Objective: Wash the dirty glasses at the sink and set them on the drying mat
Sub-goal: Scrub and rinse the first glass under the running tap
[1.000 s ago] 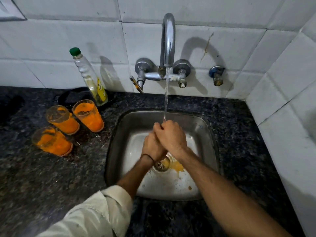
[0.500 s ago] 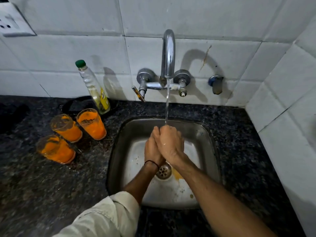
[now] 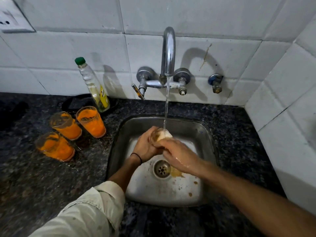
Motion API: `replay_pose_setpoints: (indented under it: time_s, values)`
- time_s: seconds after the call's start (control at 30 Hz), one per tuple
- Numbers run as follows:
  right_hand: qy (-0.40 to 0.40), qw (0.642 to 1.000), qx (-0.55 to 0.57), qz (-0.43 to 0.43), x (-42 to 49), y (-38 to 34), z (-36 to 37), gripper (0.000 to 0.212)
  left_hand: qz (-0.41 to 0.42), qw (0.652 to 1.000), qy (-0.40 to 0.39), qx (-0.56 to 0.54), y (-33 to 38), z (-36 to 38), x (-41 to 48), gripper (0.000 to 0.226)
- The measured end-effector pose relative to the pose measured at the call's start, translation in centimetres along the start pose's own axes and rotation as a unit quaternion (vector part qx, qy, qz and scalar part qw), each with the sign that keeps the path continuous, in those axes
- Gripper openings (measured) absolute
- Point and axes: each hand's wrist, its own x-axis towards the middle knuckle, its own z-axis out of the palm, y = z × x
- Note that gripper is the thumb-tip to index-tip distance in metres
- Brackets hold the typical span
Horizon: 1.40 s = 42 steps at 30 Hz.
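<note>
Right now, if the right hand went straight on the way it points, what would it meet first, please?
The glass, which the right hand touches; beyond it, probably the left hand gripping that glass.

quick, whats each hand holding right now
Left hand: grips the glass from the side.
Right hand: fingers curled on the same glass near its rim.

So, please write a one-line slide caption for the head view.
Left hand and right hand hold a glass under the tap; three orange-stained glasses wait on the counter.
</note>
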Motion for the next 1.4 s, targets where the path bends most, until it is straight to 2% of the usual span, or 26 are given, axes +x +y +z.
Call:
replay_pose_setpoints:
  time_s: [0.07,0.13,0.2,0.23,0.27,0.3,0.37,0.4,0.47,0.5,0.57,0.63,0.7,0.73,0.8,0.9,0.93,1.0,1.03,1.07,1.13,1.17,1.23,1.27,1.33,1.4]
  values:
    - [-0.075,0.956,-0.246,-0.140,-0.4,2.4,-2.7,0.065,0.017,0.999,-0.040,0.023,-0.1,-0.5,0.1,0.054]
    - [-0.097,0.928,-0.321,-0.165,0.1,3.3,-3.7,0.061,0.022,0.999,-0.046,0.014,0.2,0.0,0.1,0.050]
    - [-0.073,0.963,-0.246,-0.078,0.6,1.7,-2.9,0.039,0.017,1.000,-0.010,-0.024,0.9,1.0,0.0,0.042]
    - [-0.060,0.987,-0.145,0.024,1.1,0.0,-2.1,0.031,0.022,0.999,0.013,-0.040,1.0,1.8,0.0,0.033]
    - [-0.027,0.990,-0.024,0.138,1.6,-1.4,-0.9,0.024,0.012,0.998,0.035,-0.042,1.0,2.4,0.1,0.017]
    - [0.019,0.968,0.088,0.232,2.3,-2.7,0.4,0.019,0.002,0.998,0.050,-0.044,1.1,2.8,0.1,0.004]
    - [0.137,0.924,0.181,0.307,3.2,-4.0,1.8,0.021,-0.051,0.995,0.060,-0.059,0.7,3.2,0.6,0.016]
    - [0.154,0.934,0.151,0.285,3.2,-3.9,1.9,0.021,-0.059,0.995,0.053,-0.064,0.7,2.9,0.6,0.015]
    - [0.095,0.987,-0.016,0.127,2.2,-2.1,1.1,0.023,-0.023,0.997,0.038,-0.066,1.1,1.5,0.4,0.013]
    - [0.039,0.991,-0.122,0.027,1.5,-0.8,0.0,0.028,0.000,0.998,0.022,-0.058,0.8,0.8,0.6,0.024]
    - [-0.065,0.960,-0.255,-0.092,1.2,1.5,-2.4,0.040,0.008,0.999,-0.020,-0.046,0.9,0.1,0.4,0.047]
    - [-0.086,0.961,-0.242,-0.101,1.9,2.0,-3.0,0.041,-0.007,0.999,-0.014,-0.040,1.2,0.6,0.2,0.047]
    - [-0.099,0.991,-0.087,0.010,2.4,0.5,-2.5,0.018,-0.012,0.999,0.022,-0.030,1.1,1.4,0.1,0.033]
    - [-0.099,0.992,0.028,0.075,2.6,-0.3,-1.7,0.011,-0.013,0.999,0.031,0.007,0.9,1.5,0.1,0.027]
    - [-0.010,0.952,0.250,0.176,3.1,-1.2,0.3,0.020,-0.062,0.988,0.013,0.141,1.0,1.4,0.5,0.030]
    - [0.172,0.826,0.389,0.370,4.9,-1.3,2.7,0.036,-0.191,0.909,-0.118,0.352,3.6,1.0,1.1,0.045]
    - [0.190,0.776,0.438,0.412,5.5,-0.9,3.4,0.037,-0.204,0.873,-0.159,0.413,4.6,0.9,1.4,0.049]
    - [0.147,0.677,0.568,0.444,6.1,-0.6,4.2,0.029,-0.193,0.803,-0.214,0.522,6.1,0.4,1.9,0.051]
    - [0.122,0.651,0.600,0.448,6.0,-0.5,4.4,0.025,-0.182,0.783,-0.228,0.549,6.6,0.0,2.0,0.048]
    - [0.101,0.647,0.613,0.442,5.8,-0.3,4.6,0.021,-0.182,0.778,-0.246,0.549,6.9,-0.6,2.2,0.045]
    - [0.075,0.679,0.594,0.424,5.5,0.0,5.2,0.021,-0.217,0.809,-0.298,0.457,6.2,-2.0,2.7,0.037]
    - [0.075,0.717,0.561,0.407,5.4,0.0,5.3,0.024,-0.248,0.824,-0.331,0.386,5.6,-2.8,2.6,0.033]
    - [0.087,0.830,0.444,0.325,5.1,0.1,5.2,0.025,-0.281,0.852,-0.372,0.239,3.7,-4.0,1.8,0.030]
    - [0.086,0.873,0.393,0.275,5.0,0.5,5.2,0.027,-0.273,0.875,-0.371,0.147,2.3,-4.1,1.2,0.035]
    - [0.072,0.925,0.321,0.191,4.4,0.8,4.6,0.040,-0.255,0.910,-0.317,-0.081,-0.9,-3.2,-0.3,0.050]
    - [0.077,0.950,0.271,0.135,4.2,1.1,4.0,0.045,-0.249,0.893,-0.256,-0.273,-2.0,-1.3,-1.9,0.043]
